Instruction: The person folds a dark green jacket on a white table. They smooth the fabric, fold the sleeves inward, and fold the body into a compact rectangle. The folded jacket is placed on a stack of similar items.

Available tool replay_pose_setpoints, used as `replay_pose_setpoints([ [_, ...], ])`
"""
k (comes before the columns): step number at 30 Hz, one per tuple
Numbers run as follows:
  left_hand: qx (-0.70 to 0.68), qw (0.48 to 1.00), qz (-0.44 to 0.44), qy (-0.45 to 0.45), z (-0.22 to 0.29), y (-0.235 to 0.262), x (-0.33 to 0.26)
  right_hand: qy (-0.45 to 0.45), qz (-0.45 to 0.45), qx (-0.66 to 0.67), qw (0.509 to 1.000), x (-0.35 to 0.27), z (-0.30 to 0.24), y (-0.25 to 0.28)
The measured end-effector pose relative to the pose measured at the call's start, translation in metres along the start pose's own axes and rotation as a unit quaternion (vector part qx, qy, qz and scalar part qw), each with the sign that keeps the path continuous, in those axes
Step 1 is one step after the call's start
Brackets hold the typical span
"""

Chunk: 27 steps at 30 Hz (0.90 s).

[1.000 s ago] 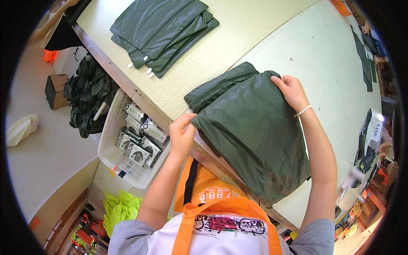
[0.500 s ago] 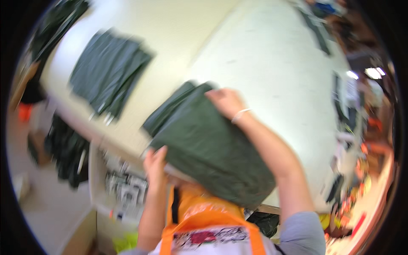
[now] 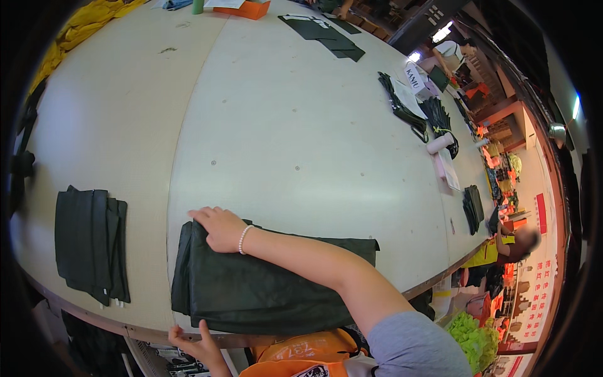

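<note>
A folded dark green cloth [image 3: 270, 286], thin and slightly shiny, lies along the near edge of the table. My right hand [image 3: 220, 229], with a beaded bracelet at the wrist, reaches across it. Its fingers are bent over the cloth's far left corner and pinch the fold there. Just below the near left corner, by the table edge, is my left hand [image 3: 196, 347], thumb and fingers apart, with nothing seen in it. To the left sits a stack of folded dark green cloth [image 3: 91, 245] with small white tags at its near end.
The pale table [image 3: 282, 138] has a seam running away from me. Dark green bundles [image 3: 402, 107], a pale roll [image 3: 440, 143] and a small dark stack [image 3: 472, 209] lie along its right side. Yellow cloth [image 3: 81, 28] is heaped far left. A person [image 3: 449, 56] works at far right.
My view has swung, so the table fills more of it. The cloth lies flatter and squarer to the near edge. My right hand has moved to its far left corner.
</note>
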<state>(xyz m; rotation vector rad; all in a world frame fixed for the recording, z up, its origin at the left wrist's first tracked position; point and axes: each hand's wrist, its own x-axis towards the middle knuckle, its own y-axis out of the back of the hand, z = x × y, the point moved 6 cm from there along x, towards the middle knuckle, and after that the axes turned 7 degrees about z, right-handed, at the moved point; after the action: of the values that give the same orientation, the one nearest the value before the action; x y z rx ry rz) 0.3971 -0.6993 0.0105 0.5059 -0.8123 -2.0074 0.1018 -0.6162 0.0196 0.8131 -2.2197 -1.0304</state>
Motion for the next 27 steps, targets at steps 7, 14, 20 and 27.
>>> replay_pose_setpoints([
  [7,0.193,0.886,-0.198,-0.372,0.103,-0.075,0.02,-0.13,-0.228,0.021,0.965,0.022,0.01,-0.011],
  [14,0.198,0.88,-0.233,-0.363,0.1,-0.089,0.031,-0.004,-0.101,-0.23,0.968,-0.012,-0.012,-0.021],
  [20,0.255,0.854,-0.217,-0.399,0.087,-0.11,0.027,-0.023,-0.132,-0.118,0.984,-0.033,0.019,-0.047],
  [27,0.259,0.852,-0.179,-0.419,0.086,-0.109,0.035,-0.057,0.114,-0.096,0.987,-0.107,-0.009,0.109],
])
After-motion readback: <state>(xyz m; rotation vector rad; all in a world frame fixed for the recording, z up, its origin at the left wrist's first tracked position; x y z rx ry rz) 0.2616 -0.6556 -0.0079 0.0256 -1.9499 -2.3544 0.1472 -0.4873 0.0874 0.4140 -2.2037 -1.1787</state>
